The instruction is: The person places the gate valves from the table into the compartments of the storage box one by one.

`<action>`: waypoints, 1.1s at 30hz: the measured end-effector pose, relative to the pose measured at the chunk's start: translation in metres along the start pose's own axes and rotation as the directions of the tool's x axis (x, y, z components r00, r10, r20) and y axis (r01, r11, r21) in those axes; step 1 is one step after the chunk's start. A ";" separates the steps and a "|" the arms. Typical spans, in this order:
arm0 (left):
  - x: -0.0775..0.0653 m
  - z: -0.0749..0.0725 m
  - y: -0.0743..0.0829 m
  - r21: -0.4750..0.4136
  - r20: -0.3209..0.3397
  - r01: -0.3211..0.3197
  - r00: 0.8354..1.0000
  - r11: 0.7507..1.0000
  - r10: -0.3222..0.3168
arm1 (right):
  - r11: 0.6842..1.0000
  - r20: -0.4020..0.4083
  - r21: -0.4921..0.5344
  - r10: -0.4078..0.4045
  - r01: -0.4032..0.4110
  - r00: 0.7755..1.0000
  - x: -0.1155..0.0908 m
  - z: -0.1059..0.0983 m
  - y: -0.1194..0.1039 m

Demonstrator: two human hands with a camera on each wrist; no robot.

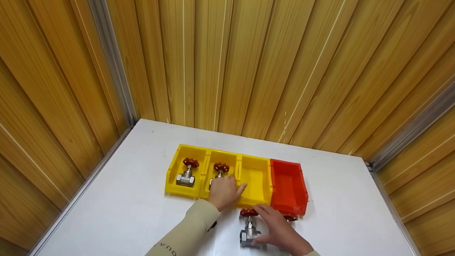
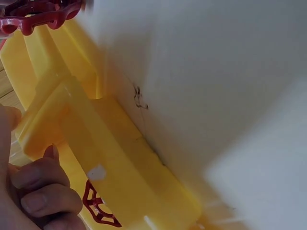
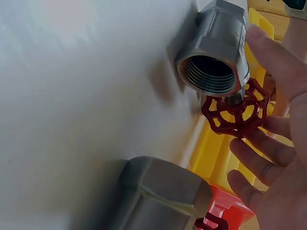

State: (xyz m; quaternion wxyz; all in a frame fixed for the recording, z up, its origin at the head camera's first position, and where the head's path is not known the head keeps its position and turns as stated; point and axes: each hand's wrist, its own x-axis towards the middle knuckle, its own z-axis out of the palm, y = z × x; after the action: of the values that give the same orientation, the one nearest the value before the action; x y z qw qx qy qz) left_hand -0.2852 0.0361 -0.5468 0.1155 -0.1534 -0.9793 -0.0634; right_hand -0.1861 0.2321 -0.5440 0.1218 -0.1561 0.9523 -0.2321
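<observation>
My left hand [image 1: 224, 192] is over the front of the second yellow bin, its thumb apart from loosely curled fingers. Nothing shows in its grasp in the left wrist view. Partly covered by it, a gate valve with a red handwheel [image 1: 221, 167] stands in that bin. My right hand [image 1: 279, 227] spreads round another gate valve [image 1: 250, 233] on the table, thumb by the steel body and fingertips at the red handwheel [image 3: 236, 111]. Mostly hidden behind this hand is a further valve [image 3: 160, 194]; its handwheel [image 1: 290, 217] peeks out below the red bin.
Three yellow bins and a red bin [image 1: 289, 186] stand joined in a row. The leftmost holds a gate valve [image 1: 186, 177]; no valve shows in the third yellow bin [image 1: 254, 183] or the red one. Wood-patterned walls [image 1: 227, 71] enclose the white table [image 1: 142, 177].
</observation>
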 end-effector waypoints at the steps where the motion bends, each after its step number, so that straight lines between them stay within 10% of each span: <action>1: 0.000 0.000 0.000 -0.001 -0.002 0.003 1.000 1.000 -0.003 | 1.000 0.012 -0.005 0.004 -0.004 1.000 -0.001 0.000 0.000; 33: 0.004 0.006 0.012 0.083 0.005 0.047 0.999 0.995 -0.048 | 0.996 0.064 -0.010 0.084 -0.084 0.994 -0.002 0.013 -0.003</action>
State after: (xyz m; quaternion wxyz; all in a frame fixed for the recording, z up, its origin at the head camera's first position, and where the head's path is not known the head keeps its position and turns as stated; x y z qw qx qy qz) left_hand -0.2863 0.0500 -0.5507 0.1169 -0.1254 -0.9849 -0.0248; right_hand -0.1792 0.2245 -0.5536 0.1614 -0.1237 0.9544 -0.2184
